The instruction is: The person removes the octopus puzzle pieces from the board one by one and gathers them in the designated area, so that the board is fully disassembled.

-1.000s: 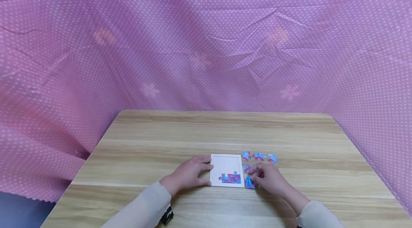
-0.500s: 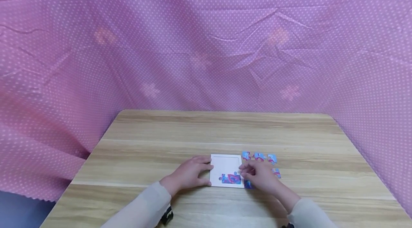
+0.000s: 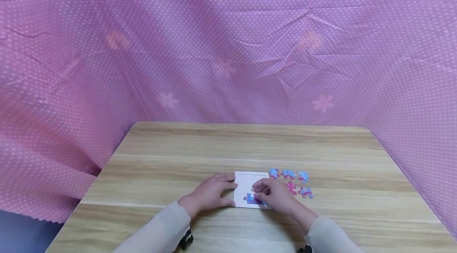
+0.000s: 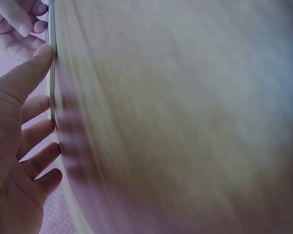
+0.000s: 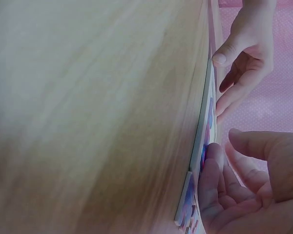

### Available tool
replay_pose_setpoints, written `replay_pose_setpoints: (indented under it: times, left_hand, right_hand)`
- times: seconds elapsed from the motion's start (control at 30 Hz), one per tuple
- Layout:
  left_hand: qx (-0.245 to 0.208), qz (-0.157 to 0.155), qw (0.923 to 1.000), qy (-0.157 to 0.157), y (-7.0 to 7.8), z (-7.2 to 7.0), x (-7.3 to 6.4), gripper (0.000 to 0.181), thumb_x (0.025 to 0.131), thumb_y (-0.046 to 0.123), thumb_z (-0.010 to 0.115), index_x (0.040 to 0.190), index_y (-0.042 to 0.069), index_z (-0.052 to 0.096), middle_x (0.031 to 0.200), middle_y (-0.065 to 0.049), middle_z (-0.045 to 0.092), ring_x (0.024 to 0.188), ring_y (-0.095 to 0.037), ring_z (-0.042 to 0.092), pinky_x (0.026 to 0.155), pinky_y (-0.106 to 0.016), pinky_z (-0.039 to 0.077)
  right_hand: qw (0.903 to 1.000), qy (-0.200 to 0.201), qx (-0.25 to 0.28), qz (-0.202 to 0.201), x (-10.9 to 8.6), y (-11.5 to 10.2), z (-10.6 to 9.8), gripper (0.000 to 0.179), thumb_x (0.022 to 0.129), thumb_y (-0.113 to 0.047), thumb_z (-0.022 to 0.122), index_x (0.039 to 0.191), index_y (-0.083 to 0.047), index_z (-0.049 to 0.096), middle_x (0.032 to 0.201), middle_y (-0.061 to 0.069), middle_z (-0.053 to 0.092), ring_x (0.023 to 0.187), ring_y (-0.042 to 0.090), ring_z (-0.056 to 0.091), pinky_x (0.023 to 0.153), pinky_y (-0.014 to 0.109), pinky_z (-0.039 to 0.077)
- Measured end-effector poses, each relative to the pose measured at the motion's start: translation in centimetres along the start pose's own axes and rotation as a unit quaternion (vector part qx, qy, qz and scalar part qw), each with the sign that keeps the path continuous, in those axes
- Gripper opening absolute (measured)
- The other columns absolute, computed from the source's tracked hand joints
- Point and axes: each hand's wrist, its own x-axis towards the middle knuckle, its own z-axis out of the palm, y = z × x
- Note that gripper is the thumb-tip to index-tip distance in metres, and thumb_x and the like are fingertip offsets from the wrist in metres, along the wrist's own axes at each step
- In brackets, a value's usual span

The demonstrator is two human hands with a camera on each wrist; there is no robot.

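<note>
My left hand [image 3: 211, 191] steadies the left edge of a white puzzle board [image 3: 243, 181], with thumb and fingertips right at the rim. On the board's lower right lie joined pink-and-blue jigsaw pieces [image 3: 251, 198]. Over that corner reaches my right hand [image 3: 277, 196], fingers bent, the fingertips down close over those pieces. Seen from the right wrist, the right hand [image 5: 249, 183] has its fingers against the board's printed side. Whether it holds a piece I cannot tell. Part of the board is hidden under this hand.
Right of the board lie several loose jigsaw pieces, among them a blue one [image 3: 303, 176] and a pink one [image 3: 290, 188]. Another piece [image 5: 187, 200] sits against the board's near right edge. A wooden table [image 3: 178, 146] carries everything, with a dotted pink curtain [image 3: 228, 66] behind.
My right hand has moved left from the loose pieces onto the board's lower right, uncovering pieces on the right. The left hand stays at the left edge.
</note>
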Motion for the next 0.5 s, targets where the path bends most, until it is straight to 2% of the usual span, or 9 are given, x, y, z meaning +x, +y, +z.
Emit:
replay_pose_setpoints:
  times: [0.5]
  left_hand:
    - [0.001,0.002,1.0000,0.004,0.02,0.09,-0.04,0.059,0.082,0.048,0.070,0.128,0.012,0.062,0.141,-0.007,0.048,0.131,-0.024,0.040,0.109,-0.038,0.030]
  right_hand:
    - [0.9999,-0.013,-0.002,0.009,0.41,-0.14,0.29,0.014,0.084,-0.005,0.070,0.095,-0.012,0.067,0.084,-0.007,0.064,0.081,0.012,0.059,0.078,0.036,0.050]
